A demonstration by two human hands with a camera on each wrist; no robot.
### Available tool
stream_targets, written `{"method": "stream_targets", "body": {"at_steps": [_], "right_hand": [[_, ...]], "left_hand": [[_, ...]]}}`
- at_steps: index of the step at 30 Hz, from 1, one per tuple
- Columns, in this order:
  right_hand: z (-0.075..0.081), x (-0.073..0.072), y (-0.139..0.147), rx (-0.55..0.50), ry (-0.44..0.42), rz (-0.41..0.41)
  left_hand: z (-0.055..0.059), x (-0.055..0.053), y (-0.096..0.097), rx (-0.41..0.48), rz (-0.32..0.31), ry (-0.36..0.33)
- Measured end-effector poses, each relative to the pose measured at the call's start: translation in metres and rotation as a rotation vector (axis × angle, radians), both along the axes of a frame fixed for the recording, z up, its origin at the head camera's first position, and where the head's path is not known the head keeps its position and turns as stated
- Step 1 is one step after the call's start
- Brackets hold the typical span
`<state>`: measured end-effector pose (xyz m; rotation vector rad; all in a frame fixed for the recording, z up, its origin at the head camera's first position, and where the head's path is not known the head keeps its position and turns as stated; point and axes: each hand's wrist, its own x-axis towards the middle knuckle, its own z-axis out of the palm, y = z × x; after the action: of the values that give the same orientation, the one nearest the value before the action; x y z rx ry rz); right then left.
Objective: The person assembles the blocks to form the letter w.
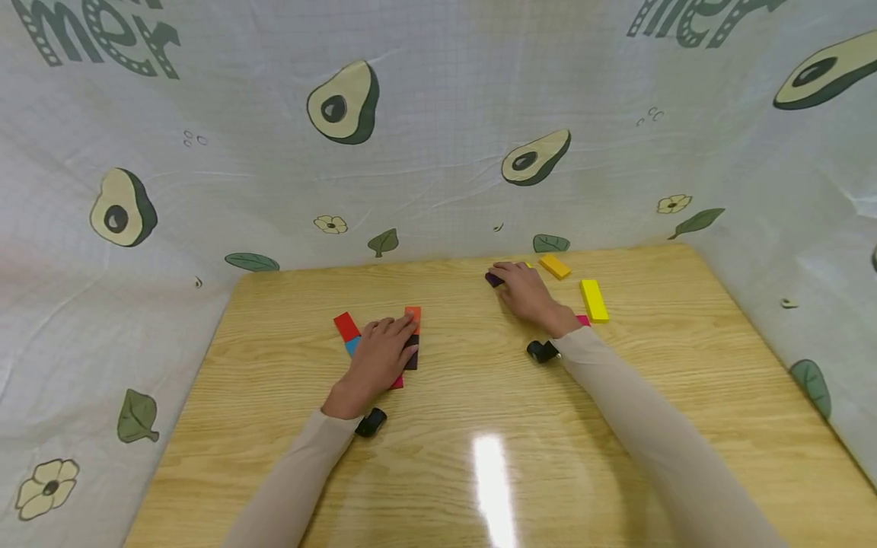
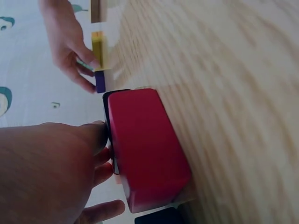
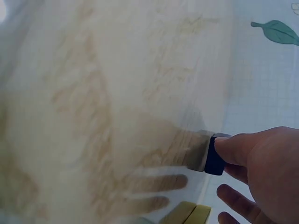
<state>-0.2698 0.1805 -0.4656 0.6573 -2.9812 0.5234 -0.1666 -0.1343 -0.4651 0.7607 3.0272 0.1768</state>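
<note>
On the left of the table, my left hand (image 1: 378, 352) rests over a group of blocks. Its fingers lie across an orange block (image 1: 413, 311), and the thumb touches a black block (image 1: 412, 361). A red block (image 1: 346, 326) and a partly covered blue block (image 1: 352, 346) lie by its outer side. The crimson block (image 2: 145, 144) appears large in the left wrist view. Toward the back, my right hand (image 1: 527, 293) pinches a small dark purple block (image 3: 215, 156) between thumb and fingers, close to the tabletop.
Near the right hand lie an orange-yellow block (image 1: 555, 266), a long yellow block (image 1: 594, 301) and a pink block (image 1: 583, 320) partly hidden by the wrist. A sheet printed with avocados (image 1: 438, 175) hangs behind the wooden table (image 1: 452, 426). Black devices (image 1: 541, 352) sit at both wrists.
</note>
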Motion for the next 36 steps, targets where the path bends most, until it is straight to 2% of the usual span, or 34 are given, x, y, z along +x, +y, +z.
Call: {"method": "stream_targets", "body": {"at_steps": [11, 18, 30, 36], "right_hand": [[-0.002, -0.006, -0.006, -0.003, 0.019, -0.007], [-0.001, -0.005, -0.016, -0.034, 0.043, 0.016], [0.006, 0.008, -0.062, 0.027, 0.085, 0.09], [0.006, 0.013, -0.083, 0.012, 0.092, 0.104]], "left_hand": [[-0.004, 0.002, -0.001, -0.006, -0.004, 0.073], [-0.004, 0.003, -0.001, -0.025, 0.002, 0.086], [-0.003, 0.002, -0.001, -0.06, -0.003, 0.108], [-0.001, 0.0, 0.001, -0.078, 0.005, 0.071]]}}
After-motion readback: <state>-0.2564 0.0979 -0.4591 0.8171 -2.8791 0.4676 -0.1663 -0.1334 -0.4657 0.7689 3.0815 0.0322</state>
